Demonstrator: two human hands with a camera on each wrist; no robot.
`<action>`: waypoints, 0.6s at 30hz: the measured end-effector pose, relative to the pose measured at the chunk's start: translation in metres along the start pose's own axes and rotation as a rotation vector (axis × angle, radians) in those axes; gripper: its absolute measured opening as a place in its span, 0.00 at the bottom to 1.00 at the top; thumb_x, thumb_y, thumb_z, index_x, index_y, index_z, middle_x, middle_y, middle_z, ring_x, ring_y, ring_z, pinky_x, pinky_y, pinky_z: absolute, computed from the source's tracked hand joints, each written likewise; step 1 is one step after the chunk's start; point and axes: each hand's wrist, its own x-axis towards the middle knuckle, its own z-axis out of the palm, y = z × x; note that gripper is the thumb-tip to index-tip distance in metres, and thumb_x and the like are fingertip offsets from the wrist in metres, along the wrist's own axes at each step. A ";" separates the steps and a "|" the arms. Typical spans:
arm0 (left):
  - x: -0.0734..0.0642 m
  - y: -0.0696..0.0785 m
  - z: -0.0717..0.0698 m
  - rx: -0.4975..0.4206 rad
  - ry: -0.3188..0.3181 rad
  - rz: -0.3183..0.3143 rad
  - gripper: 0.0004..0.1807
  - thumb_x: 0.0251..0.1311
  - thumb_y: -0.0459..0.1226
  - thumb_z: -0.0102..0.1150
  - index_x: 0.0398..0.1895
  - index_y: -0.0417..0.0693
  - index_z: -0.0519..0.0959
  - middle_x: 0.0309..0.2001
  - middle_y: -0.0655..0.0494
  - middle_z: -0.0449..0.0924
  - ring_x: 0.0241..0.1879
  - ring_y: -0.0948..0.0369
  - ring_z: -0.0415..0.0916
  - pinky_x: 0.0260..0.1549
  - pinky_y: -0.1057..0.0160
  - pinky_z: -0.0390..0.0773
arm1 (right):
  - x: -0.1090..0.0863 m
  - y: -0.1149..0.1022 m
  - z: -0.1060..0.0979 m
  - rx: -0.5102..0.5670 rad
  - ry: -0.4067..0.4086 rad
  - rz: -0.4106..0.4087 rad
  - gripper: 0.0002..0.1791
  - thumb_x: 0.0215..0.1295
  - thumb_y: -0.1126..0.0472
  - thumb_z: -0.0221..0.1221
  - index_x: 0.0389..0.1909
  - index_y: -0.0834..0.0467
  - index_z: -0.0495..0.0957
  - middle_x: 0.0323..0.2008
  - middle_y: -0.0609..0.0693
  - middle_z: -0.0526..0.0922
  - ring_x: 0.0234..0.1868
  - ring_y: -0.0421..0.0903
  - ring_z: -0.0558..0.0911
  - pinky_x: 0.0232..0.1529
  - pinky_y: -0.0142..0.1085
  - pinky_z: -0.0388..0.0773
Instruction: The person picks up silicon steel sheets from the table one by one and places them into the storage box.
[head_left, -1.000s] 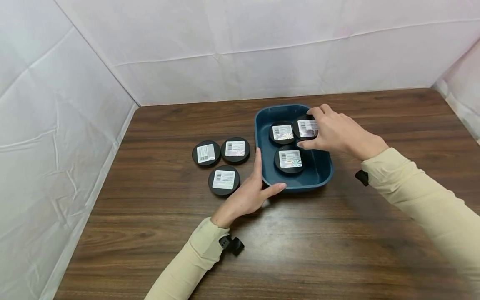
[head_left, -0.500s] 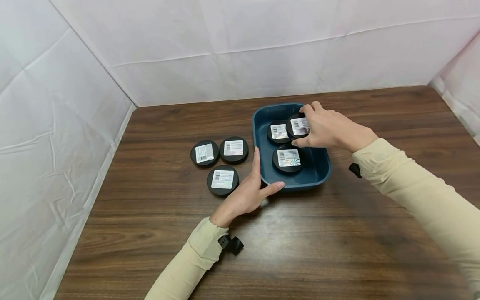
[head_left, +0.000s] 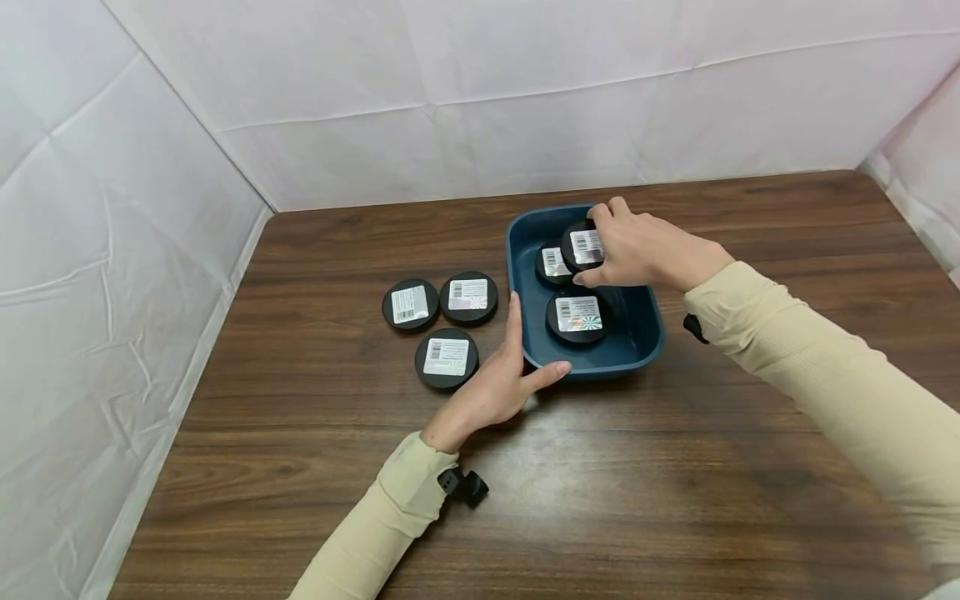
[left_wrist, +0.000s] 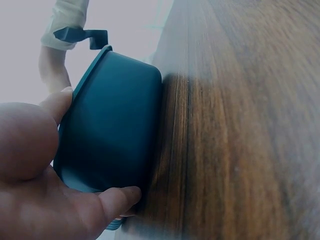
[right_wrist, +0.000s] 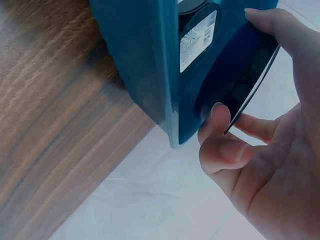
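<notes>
My right grip (head_left: 645, 250) pinches a disc (head_left: 587, 245) by its rim, thumb on the near edge and fingers round the far one. Taking it by the edge leaves most of its label facing up and, I judge, keeps my palm off the flat face. I have it raised over the far half of the tray (head_left: 626, 340), where it partly covers the far disc (head_left: 551, 267); whether the two touch, I cannot tell. The near disc (head_left: 577, 318) lies flat inside, label up.

My left grip (head_left: 487, 392) is spread round the near-left corner of the tray, thumb at the near end, fingers along the left wall, probably to keep it from sliding while I reach in from the other side. Three more discs (head_left: 446, 359) sit just left of it on the table (head_left: 315, 383), grouped close, likely for easy reach.
</notes>
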 end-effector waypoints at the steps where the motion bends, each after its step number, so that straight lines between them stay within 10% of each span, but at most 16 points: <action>1: 0.000 0.000 0.000 0.001 0.000 -0.001 0.58 0.72 0.52 0.55 0.75 0.66 0.13 0.82 0.56 0.26 0.81 0.57 0.40 0.77 0.50 0.51 | 0.001 -0.001 0.000 -0.002 -0.004 0.001 0.54 0.61 0.38 0.63 0.74 0.70 0.52 0.63 0.71 0.63 0.47 0.64 0.80 0.50 0.55 0.79; 18: -0.001 -0.002 0.000 0.016 0.000 -0.009 0.58 0.71 0.54 0.55 0.75 0.67 0.13 0.82 0.55 0.26 0.80 0.55 0.41 0.77 0.49 0.51 | 0.014 -0.013 -0.002 -0.018 -0.087 0.024 0.52 0.64 0.39 0.62 0.76 0.67 0.50 0.67 0.74 0.59 0.53 0.68 0.78 0.55 0.57 0.76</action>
